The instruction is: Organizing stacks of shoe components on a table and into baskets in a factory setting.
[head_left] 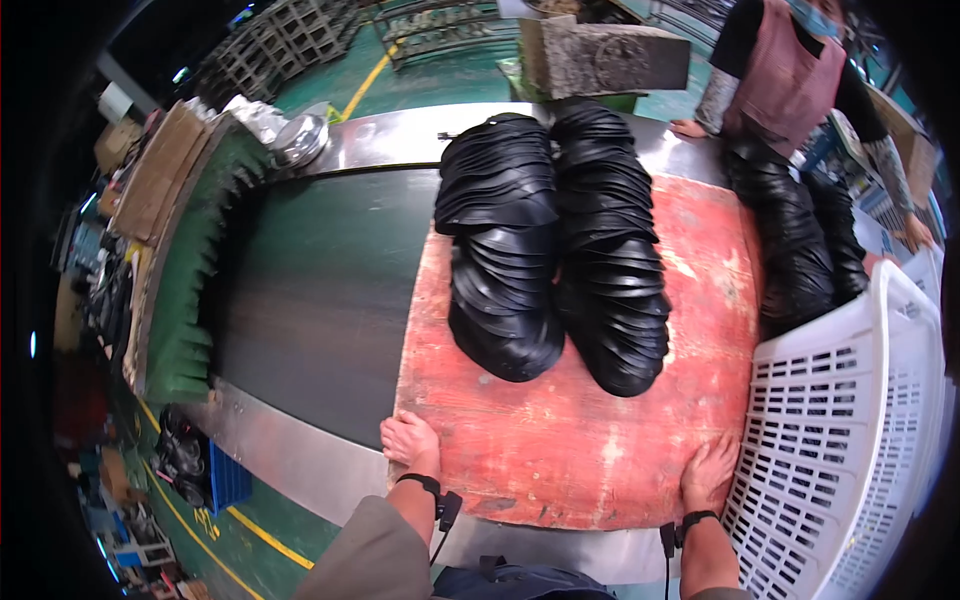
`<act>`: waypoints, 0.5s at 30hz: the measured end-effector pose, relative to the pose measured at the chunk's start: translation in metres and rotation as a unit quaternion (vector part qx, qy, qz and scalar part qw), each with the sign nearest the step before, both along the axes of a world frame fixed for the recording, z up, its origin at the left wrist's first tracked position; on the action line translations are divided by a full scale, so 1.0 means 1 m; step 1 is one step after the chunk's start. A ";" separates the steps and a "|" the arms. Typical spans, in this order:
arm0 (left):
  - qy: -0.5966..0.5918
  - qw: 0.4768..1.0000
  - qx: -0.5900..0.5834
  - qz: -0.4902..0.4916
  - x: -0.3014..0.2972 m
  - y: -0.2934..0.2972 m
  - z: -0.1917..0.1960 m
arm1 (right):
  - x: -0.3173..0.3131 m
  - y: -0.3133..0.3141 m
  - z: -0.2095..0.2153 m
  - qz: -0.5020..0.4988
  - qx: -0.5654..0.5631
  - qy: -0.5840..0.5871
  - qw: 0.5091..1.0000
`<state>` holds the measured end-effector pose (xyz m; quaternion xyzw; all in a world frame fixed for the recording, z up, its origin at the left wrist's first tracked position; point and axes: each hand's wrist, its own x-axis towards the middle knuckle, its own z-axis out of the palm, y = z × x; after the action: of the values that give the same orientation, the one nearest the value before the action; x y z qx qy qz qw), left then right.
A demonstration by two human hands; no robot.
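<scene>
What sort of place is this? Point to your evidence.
Probably a factory workshop: a dark conveyor-like belt meets a green fringed curtain, black curved pieces lie stacked on a red board, and yellow lines mark the green floor.

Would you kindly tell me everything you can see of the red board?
The red board is a flat, broadly rectangular sheet that looks like painted wood, its surface worn, with pale patches and dark marks. It lies flat beside the exposed dark belt. Two rows of overlapping black pieces rest on it, hiding part of its far side. The left hand is at its near left corner; the right hand rests on the near right one, beside a white basket.
</scene>
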<state>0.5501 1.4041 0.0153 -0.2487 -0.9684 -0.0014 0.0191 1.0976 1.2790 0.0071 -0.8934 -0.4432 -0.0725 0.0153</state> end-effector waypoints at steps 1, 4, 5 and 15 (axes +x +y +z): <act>-0.004 1.000 -0.011 0.009 0.003 0.002 0.000 | 0.003 -0.001 -0.002 -0.016 -0.005 -0.008 1.000; 0.020 1.000 -0.008 0.001 -0.005 0.000 0.000 | -0.001 0.004 -0.003 -0.016 0.002 -0.017 1.000; 0.025 1.000 -0.005 0.007 -0.004 0.002 0.001 | -0.003 0.006 0.000 -0.021 -0.002 0.005 1.000; -0.029 0.999 -0.043 0.001 -0.001 0.008 0.004 | -0.007 0.008 0.012 -0.054 0.004 0.048 0.997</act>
<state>0.5494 1.4124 0.0198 -0.2483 -0.9679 0.0331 -0.0196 1.0910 1.2869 0.0188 -0.9184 -0.3928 -0.0316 0.0364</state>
